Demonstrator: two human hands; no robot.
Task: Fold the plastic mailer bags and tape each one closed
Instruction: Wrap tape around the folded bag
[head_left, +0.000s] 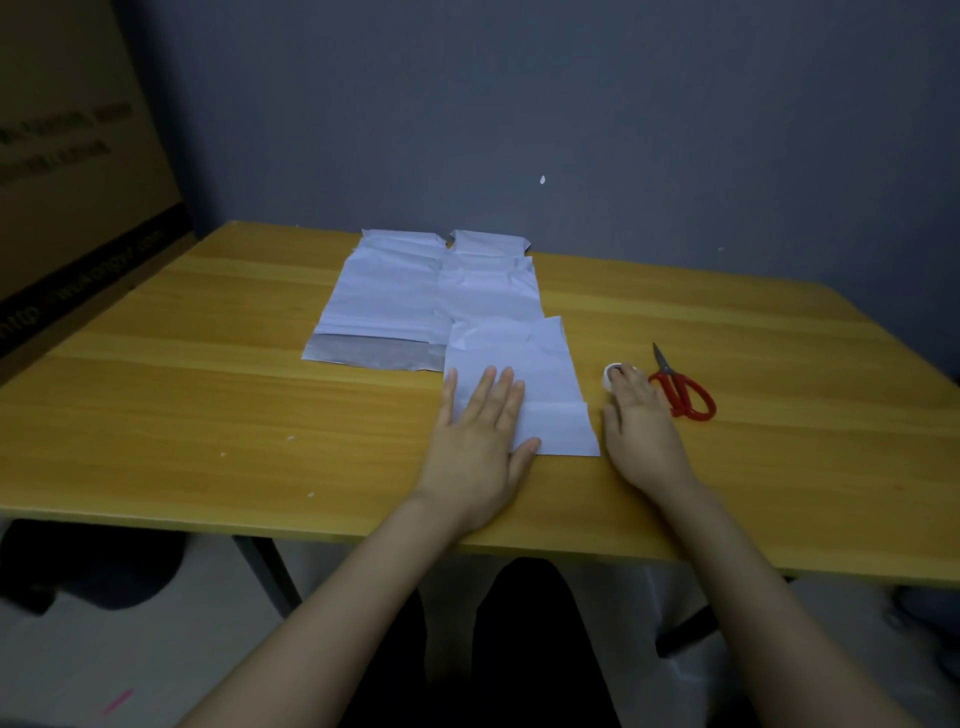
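A folded white mailer bag lies near the middle of the wooden table. My left hand presses flat on its near left corner, fingers straight and spread. My right hand reaches just right of the bag, its fingertips on a small white tape roll that they mostly hide. Behind the folded bag lie more white mailer bags: a large flat one with a grey adhesive strip along its near edge, and others stacked beside it.
Red-handled scissors lie right of the tape roll, blades pointing away. A large cardboard box stands against the table's left side. A dark blue wall is behind the table. My legs and table legs show below the front edge.
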